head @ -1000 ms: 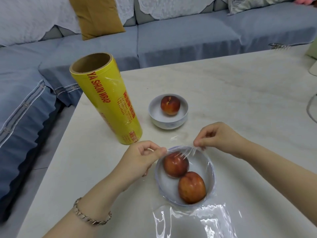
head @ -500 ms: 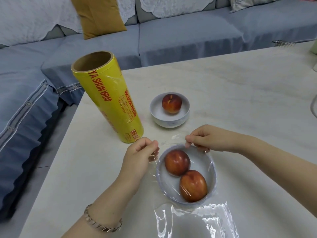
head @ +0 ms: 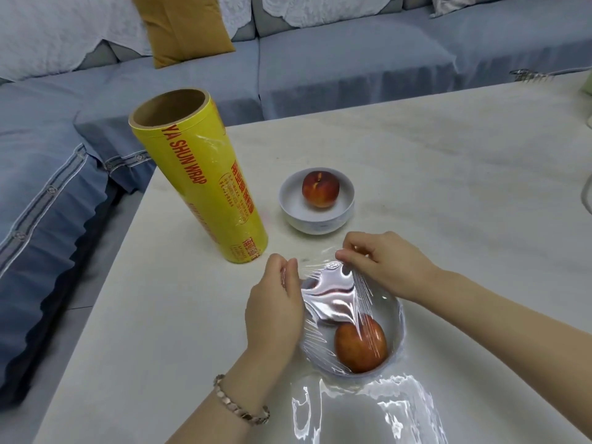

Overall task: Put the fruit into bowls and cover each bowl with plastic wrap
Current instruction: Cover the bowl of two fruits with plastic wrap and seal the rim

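Observation:
A white bowl (head: 396, 318) near the table's front holds a red peach (head: 360, 344); a second fruit is hidden under glare. Clear plastic wrap (head: 333, 299) stretches over the bowl, and its loose end (head: 368, 411) lies on the table in front. My left hand (head: 275, 310) pinches the wrap at the bowl's left rim. My right hand (head: 381, 261) pinches the wrap at the far rim. Further back a smaller white bowl (head: 317, 216) holds one peach (head: 320, 189), uncovered. A tall yellow roll of wrap (head: 198, 187) stands upright to the left.
The pale marble table (head: 448, 187) has its left edge close to the yellow roll. A blue-grey sofa (head: 320, 59) with a mustard cushion (head: 182, 24) runs behind and to the left. A curved wire shows at the right edge (head: 586, 197).
Both hands have moved closer together over the bowl and pulled the wrap taut across its far half. The film now covers the farther peach with glare.

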Motion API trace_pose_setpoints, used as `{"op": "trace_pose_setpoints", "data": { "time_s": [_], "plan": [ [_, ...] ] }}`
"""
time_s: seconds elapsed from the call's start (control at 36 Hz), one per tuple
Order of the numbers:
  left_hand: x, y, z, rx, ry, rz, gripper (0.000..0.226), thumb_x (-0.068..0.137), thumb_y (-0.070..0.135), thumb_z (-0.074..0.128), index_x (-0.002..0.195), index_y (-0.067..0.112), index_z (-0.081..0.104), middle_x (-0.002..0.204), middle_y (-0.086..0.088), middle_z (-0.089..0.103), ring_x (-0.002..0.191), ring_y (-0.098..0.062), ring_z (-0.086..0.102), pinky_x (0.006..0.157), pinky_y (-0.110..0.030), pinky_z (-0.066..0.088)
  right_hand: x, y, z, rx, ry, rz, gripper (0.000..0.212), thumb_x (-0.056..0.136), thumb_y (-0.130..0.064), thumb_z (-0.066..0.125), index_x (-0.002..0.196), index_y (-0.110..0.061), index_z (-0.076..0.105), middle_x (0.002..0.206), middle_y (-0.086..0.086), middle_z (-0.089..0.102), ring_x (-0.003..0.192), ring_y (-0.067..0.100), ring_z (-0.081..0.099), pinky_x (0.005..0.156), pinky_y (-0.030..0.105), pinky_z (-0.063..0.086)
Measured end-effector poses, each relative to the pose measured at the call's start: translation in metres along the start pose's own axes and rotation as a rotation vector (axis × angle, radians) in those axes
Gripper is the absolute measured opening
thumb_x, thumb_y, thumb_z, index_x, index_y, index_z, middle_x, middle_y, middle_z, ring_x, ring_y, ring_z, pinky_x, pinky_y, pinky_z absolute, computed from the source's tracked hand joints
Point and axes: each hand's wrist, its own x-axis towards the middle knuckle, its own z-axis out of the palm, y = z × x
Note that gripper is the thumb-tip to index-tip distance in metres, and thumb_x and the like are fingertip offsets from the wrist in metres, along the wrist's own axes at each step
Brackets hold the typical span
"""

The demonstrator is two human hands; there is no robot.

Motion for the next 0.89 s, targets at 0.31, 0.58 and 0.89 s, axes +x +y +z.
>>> {"op": "trace_pose_setpoints", "data": {
  "time_s": [0.31,0.58,0.89],
  "plan": [
    [0.010,-0.007,0.017,-0.050,0.175,-0.015,0.022,0.098,0.037,0.036,0.082,0.021,0.037,0.074,-0.009,0.069,0.077,-0.038,0.060,0.065,-0.043,0.045,0.006,-0.003,0.017,-0.042,0.237,0.064,0.023,0.093,-0.043,0.043,0.075,-0.028,0.040,0.083,0.006,0.071,0.086,0.030,0.060,0.067,0.033,0.040],
    [0.016,-0.009,0.021,-0.170,0.182,-0.173,0.024,0.098,0.029,0.044,0.083,0.010,0.042,0.055,0.010,0.059,0.062,-0.012,0.054,0.057,-0.024,0.033,0.013,0.005,0.030,0.158,0.279,0.229,0.025,0.089,-0.040,0.052,0.072,-0.022,0.049,0.068,0.005,0.063,0.077,0.030,0.058,0.073,0.039,0.048],
    [0.035,-0.028,0.023,-0.522,-0.194,-0.836,0.023,0.076,0.000,0.061,0.060,0.009,0.047,0.047,-0.006,0.041,0.040,-0.018,0.033,0.037,-0.015,0.028,0.009,0.014,0.026,0.885,-0.126,0.786,0.025,0.072,-0.029,0.077,0.079,-0.007,0.066,0.072,0.006,0.063,0.054,0.012,0.058,0.047,0.015,0.046]
  ]
}}
